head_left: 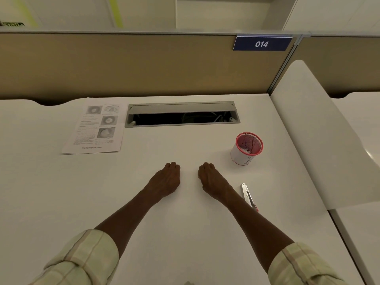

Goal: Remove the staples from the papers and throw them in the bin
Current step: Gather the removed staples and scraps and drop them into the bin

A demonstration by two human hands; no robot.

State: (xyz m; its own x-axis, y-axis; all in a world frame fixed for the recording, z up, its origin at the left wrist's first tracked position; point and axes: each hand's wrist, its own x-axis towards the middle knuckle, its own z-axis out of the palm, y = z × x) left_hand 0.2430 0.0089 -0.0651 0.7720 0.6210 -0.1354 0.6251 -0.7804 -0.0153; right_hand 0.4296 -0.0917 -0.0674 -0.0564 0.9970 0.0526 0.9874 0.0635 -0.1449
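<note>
From the head view, a smooth, matte white surface is filling most of the frame, its far edge meeting a tan fabric partition. The left hand and right hand are lying knuckles up near the middle, fingers curled under into loose fists, grasping nothing and sitting a little apart. The papers (printed sheets with grey pictures and text) are lying flat at the far left, beside a rectangular metal-framed cable slot with a dark opening. The bin, a small round cup with a red mesh rim and white wall, is standing upright to the right of the hands. A slim metal staple remover is lying just beside the right wrist. Open surface is stretching between hands and papers. A curved white divider is bounding the right edge.
</note>
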